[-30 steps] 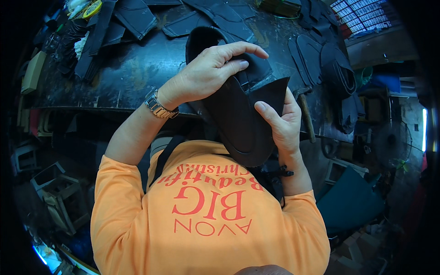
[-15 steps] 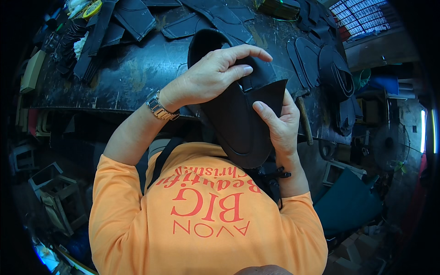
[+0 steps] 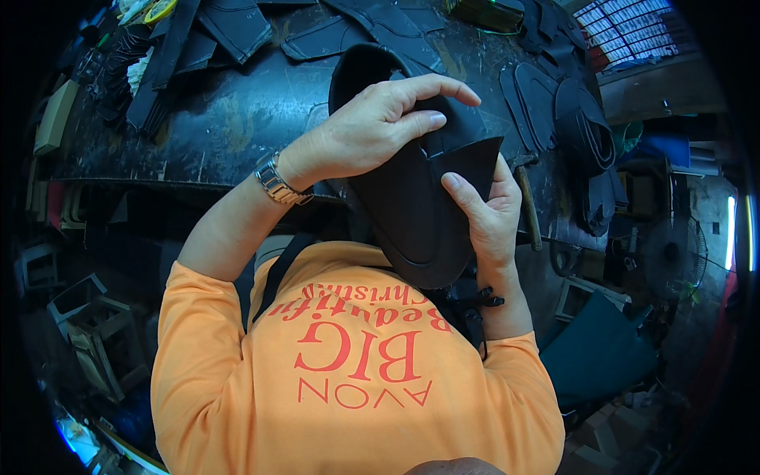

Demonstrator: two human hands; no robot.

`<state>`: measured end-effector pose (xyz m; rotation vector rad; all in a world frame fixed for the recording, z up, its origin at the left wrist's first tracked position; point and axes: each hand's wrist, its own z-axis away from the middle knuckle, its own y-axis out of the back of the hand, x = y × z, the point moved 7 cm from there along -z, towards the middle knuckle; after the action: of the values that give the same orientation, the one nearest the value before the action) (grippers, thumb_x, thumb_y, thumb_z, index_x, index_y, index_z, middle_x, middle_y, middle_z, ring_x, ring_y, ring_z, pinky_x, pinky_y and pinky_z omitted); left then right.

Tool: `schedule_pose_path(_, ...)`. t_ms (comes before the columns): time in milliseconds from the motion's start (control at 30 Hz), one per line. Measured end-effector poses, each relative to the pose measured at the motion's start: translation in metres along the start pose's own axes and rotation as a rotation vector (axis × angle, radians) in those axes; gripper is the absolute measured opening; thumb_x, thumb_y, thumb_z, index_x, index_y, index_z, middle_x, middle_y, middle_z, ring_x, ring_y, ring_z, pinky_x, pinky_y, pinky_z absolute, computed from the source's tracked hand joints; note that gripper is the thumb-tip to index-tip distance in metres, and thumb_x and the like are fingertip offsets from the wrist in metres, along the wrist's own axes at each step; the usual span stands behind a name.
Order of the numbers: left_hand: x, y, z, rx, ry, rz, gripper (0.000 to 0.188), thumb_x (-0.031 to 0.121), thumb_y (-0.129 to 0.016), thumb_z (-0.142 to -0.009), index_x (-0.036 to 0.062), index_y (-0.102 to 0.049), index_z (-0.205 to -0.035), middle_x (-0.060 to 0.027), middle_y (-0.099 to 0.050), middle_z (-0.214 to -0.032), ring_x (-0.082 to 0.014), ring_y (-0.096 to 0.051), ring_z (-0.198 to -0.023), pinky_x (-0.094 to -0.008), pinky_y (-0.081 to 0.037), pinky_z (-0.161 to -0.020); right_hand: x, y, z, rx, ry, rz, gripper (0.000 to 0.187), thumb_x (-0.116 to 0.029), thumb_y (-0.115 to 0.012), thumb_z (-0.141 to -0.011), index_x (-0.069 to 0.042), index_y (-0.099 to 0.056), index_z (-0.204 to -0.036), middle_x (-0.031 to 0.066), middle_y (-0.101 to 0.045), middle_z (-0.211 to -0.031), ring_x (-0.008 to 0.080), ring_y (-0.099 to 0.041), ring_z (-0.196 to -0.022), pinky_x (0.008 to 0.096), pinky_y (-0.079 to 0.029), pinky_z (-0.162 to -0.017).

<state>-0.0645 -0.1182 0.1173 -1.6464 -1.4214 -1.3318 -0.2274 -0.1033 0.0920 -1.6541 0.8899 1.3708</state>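
In front of my chest, over the table's near edge, I hold a black shoe upper [image 3: 408, 214], its rounded toe end pointing down toward me. My left hand [image 3: 376, 123] reaches across its opening; the thumb and forefinger lie on either side of a raised flap, and the other fingers are hidden. My right hand [image 3: 491, 210] grips the right side of the upper, thumb on the near face and fingers behind. A pointed flap corner stands up beside that thumb.
Dark cut pieces [image 3: 233, 28] lie across the far side of the worktable [image 3: 214, 127]. At the right are flat sole-shaped pieces [image 3: 526, 107], a rolled black strip [image 3: 586, 134] and a hammer [image 3: 526, 202] near the edge. A stool [image 3: 103, 340] stands low at left.
Both hands and the shoe upper have shifted slightly to the right together. The grip looks the same.
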Motion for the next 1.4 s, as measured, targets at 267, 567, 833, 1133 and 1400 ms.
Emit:
schedule_pose_path(267,0.000,-0.002,0.001,0.010,0.021,0.043,0.034,0.009,-0.052,-0.100,0.0069,-0.058,-0.134,-0.0081,-0.062,-0.130,-0.0180,-0.060,-0.119,-0.0311,-0.049,-0.101,0.001,0.001,0.000,-0.016,0.015,0.018,0.037,-0.006,-0.070,-0.091,0.000,-0.057,-0.125,0.0069,-0.068,-0.108,0.0108,-0.066,-0.095,0.0236,-0.055,-0.082)
schedule_pose_path(567,-0.002,-0.004,0.000,0.029,0.026,0.038,0.033,0.006,-0.052,-0.099,0.0050,-0.059,-0.132,-0.0068,-0.063,-0.128,-0.0156,-0.060,-0.116,-0.0292,-0.048,-0.100,0.005,0.004,0.002,0.021,0.031,0.014,0.037,-0.004,-0.071,-0.089,-0.001,-0.059,-0.124,0.0058,-0.069,-0.107,0.0104,-0.066,-0.094,0.0241,-0.055,-0.082)
schedule_pose_path(833,-0.004,-0.003,-0.002,0.046,-0.011,0.014,0.032,0.005,-0.052,-0.098,0.0058,-0.062,-0.129,-0.0058,-0.065,-0.125,-0.0151,-0.061,-0.114,-0.0290,-0.048,-0.100,0.008,0.007,0.002,0.047,0.040,0.043,0.033,-0.002,-0.072,-0.088,-0.001,-0.062,-0.120,0.0044,-0.070,-0.105,0.0094,-0.065,-0.093,0.0234,-0.055,-0.082)
schedule_pose_path(1133,-0.008,-0.003,-0.001,0.047,0.020,0.010,0.031,0.004,-0.052,-0.098,0.0064,-0.064,-0.127,-0.0055,-0.067,-0.121,-0.0142,-0.063,-0.109,-0.0283,-0.051,-0.096,0.010,0.007,0.001,0.052,0.050,0.075,0.029,-0.002,-0.073,-0.088,-0.001,-0.063,-0.115,0.0040,-0.070,-0.102,0.0088,-0.064,-0.091,0.0230,-0.054,-0.081)
schedule_pose_path(1400,-0.006,0.000,0.001,0.037,-0.007,-0.003,0.026,0.005,-0.053,-0.099,0.0035,-0.067,-0.121,-0.0083,-0.071,-0.113,-0.0162,-0.066,-0.106,-0.0275,-0.051,-0.095,0.014,0.003,0.000,0.097,0.026,-0.014,0.025,-0.005,-0.071,-0.090,-0.001,-0.062,-0.114,0.0042,-0.069,-0.101,0.0084,-0.063,-0.089,0.0221,-0.053,-0.079)
